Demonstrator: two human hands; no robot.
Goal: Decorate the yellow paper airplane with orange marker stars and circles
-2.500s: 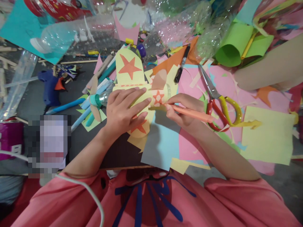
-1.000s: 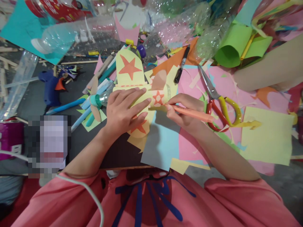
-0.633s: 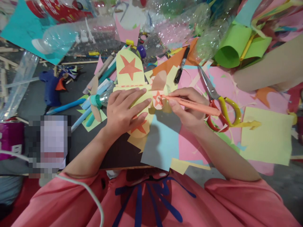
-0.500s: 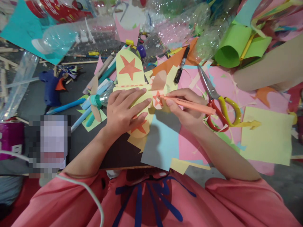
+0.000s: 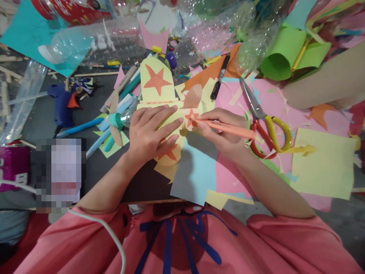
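Right grip (image 5: 228,139) pinched the orange marker (image 5: 232,129); left grip (image 5: 149,131), spread, steadied the paper-covered bottle (image 5: 181,113); I judged short strokes inside the star (image 5: 190,116) best.

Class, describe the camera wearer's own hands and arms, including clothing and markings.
The left hand and right hand are bare, with nothing visibly worn on them. Loose coral-pink fabric sleeves leave the forearms uncovered. The matching shirt front has dark blue strokes. A white cable overlaps the left sleeve.
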